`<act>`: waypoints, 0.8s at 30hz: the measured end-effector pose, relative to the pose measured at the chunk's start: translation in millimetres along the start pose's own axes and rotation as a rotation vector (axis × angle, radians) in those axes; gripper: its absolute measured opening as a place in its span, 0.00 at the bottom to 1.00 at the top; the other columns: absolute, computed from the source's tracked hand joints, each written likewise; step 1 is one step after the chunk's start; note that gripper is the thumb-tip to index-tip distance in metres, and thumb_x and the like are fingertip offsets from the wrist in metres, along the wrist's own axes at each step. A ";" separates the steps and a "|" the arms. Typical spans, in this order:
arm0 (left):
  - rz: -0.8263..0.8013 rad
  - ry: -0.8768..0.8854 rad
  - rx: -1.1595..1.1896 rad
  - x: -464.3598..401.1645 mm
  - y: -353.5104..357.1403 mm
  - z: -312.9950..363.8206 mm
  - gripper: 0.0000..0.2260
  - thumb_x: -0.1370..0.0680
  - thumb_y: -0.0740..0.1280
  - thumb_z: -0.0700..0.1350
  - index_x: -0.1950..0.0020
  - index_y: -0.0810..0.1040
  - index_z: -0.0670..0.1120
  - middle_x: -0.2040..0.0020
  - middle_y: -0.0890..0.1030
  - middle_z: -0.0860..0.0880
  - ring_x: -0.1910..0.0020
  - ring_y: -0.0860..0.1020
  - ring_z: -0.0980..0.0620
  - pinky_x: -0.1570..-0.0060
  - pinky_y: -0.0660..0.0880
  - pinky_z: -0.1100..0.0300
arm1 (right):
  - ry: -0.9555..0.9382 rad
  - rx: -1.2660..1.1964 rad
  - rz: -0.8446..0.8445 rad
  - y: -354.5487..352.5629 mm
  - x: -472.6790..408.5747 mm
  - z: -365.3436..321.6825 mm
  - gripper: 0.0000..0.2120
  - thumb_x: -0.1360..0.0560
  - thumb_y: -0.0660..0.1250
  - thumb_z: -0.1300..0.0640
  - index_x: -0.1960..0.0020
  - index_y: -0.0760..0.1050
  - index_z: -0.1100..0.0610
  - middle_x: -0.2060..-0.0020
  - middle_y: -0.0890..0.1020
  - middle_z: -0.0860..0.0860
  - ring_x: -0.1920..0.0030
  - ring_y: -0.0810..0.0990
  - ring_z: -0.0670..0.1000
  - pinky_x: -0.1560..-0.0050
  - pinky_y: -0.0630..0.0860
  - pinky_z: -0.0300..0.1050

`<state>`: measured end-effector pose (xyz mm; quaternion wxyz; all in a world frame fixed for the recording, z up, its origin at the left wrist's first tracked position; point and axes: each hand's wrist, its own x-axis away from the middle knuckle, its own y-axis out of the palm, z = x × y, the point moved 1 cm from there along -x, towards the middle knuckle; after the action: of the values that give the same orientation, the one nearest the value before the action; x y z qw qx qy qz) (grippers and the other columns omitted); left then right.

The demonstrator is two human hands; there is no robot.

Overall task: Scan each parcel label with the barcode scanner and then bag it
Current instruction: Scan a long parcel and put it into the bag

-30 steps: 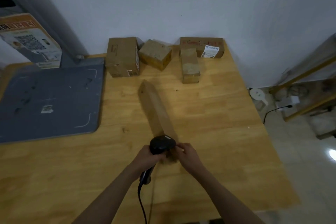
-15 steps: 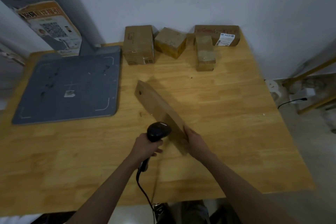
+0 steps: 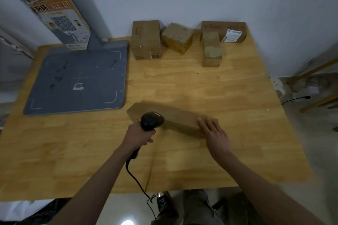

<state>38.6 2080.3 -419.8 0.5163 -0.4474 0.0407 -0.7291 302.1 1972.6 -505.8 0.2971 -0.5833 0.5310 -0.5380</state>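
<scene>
A long, flat brown parcel (image 3: 170,118) is laid across the near middle of the wooden counter (image 3: 237,133), its length running from left to right and slightly towards the viewer. No label can be made out on its upper face, which is blurred.

The black barcode scanner (image 3: 152,120) is gripped by the left hand (image 3: 139,136); the fingers (image 3: 149,140) are wrapped tightly round the handle, and the scanner's head is held over the left end of the parcel, overlapping it in the view. Whether the head touches the cardboard cannot be told. A black cable (image 3: 139,182) is seen trailing from the handle's base over the counter's near edge towards the floor.

The right hand (image 3: 215,133) is laid flat on the right end of the parcel, palm down, its fingers (image 3: 206,124) stretched out and lying nearly together on the top face; nothing is pinched.

Along the wall at the far edge four more cardboard boxes are set: a tall box (image 3: 146,39), a tilted cube-like box (image 3: 177,37) just beside it, a narrow box (image 3: 211,49) and, behind that one, a wide box (image 3: 224,31) bearing a white label (image 3: 231,36). At the far left a grey platform (image 3: 78,78) with a slanted post (image 3: 60,11) is placed on the counter, well apart from the long parcel.
</scene>
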 end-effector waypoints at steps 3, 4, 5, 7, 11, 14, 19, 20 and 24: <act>0.018 0.018 0.021 8.2 -4.1 -2.3 0.05 0.26 0.71 0.40 0.51 0.81 0.45 0.58 0.86 0.45 0.64 0.85 0.50 0.57 0.83 0.49 | -0.022 -0.001 0.057 2.3 27.6 -6.7 0.32 0.18 0.60 0.48 0.19 0.50 0.41 0.20 0.53 0.54 0.22 0.55 0.60 0.37 0.76 0.58; 0.018 0.022 0.023 11.2 -5.0 -3.6 0.05 0.26 0.71 0.40 0.51 0.81 0.45 0.58 0.86 0.45 0.64 0.85 0.50 0.57 0.82 0.49 | -0.017 -0.020 0.076 2.2 35.1 -9.0 0.29 0.18 0.60 0.44 0.20 0.54 0.40 0.20 0.54 0.54 0.22 0.56 0.60 0.39 0.77 0.58; 0.015 0.024 0.019 13.9 -6.1 -5.7 0.05 0.26 0.72 0.40 0.51 0.81 0.45 0.58 0.86 0.45 0.63 0.85 0.50 0.57 0.82 0.49 | -0.013 -0.038 0.076 1.3 40.1 -10.9 0.27 0.18 0.59 0.42 0.21 0.57 0.40 0.20 0.53 0.53 0.22 0.56 0.59 0.40 0.78 0.58; 0.002 0.031 0.005 19.5 -8.2 -10.8 0.05 0.26 0.72 0.41 0.51 0.82 0.44 0.58 0.86 0.45 0.63 0.86 0.50 0.56 0.83 0.48 | -0.023 -0.051 0.071 -2.7 42.6 -11.9 0.25 0.18 0.59 0.42 0.22 0.59 0.41 0.20 0.49 0.53 0.23 0.57 0.59 0.42 0.79 0.57; -0.024 0.047 0.011 32.2 -14.5 -22.4 0.05 0.25 0.72 0.41 0.51 0.80 0.47 0.57 0.85 0.46 0.62 0.86 0.49 0.54 0.82 0.47 | 0.014 -0.004 0.011 -8.8 33.3 -16.8 0.40 0.22 0.68 0.46 0.19 0.46 0.46 0.25 0.63 0.54 0.31 0.68 0.56 0.43 0.79 0.53; -0.027 0.034 0.019 37.9 -19.0 -29.8 0.05 0.26 0.72 0.40 0.51 0.80 0.48 0.55 0.85 0.45 0.63 0.86 0.49 0.55 0.82 0.48 | -0.007 0.215 -0.090 -2.1 25.8 -27.9 0.42 0.23 0.69 0.45 0.19 0.47 0.51 0.30 0.70 0.54 0.30 0.67 0.57 0.34 0.70 0.51; 0.002 0.010 -0.013 42.8 -33.0 -40.0 0.05 0.26 0.72 0.39 0.51 0.82 0.43 0.58 0.86 0.44 0.65 0.85 0.49 0.56 0.83 0.48 | 0.007 0.362 -0.148 15.1 28.0 -42.2 0.25 0.20 0.65 0.50 0.25 0.63 0.52 0.30 0.65 0.55 0.31 0.64 0.59 0.34 0.67 0.53; 0.003 0.003 -0.015 43.6 -36.3 -42.7 0.05 0.26 0.72 0.39 0.51 0.82 0.43 0.58 0.86 0.44 0.65 0.86 0.49 0.56 0.82 0.48 | 0.012 0.347 -0.155 15.9 27.5 -45.4 0.26 0.20 0.65 0.49 0.25 0.62 0.51 0.29 0.64 0.56 0.31 0.64 0.59 0.34 0.67 0.54; 0.004 -0.029 -0.032 46.8 -46.4 -53.8 0.06 0.27 0.72 0.39 0.51 0.82 0.41 0.60 0.86 0.44 0.65 0.85 0.50 0.59 0.82 0.52 | 0.014 0.139 -0.229 12.6 12.5 -62.6 0.42 0.24 0.69 0.46 0.19 0.47 0.48 0.24 0.58 0.56 0.26 0.60 0.62 0.31 0.65 0.61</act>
<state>-35.1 2043.2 -399.2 0.5111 -0.4660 0.0455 -0.7208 237.4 1971.6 -498.1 0.2697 -0.6143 0.4244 -0.6081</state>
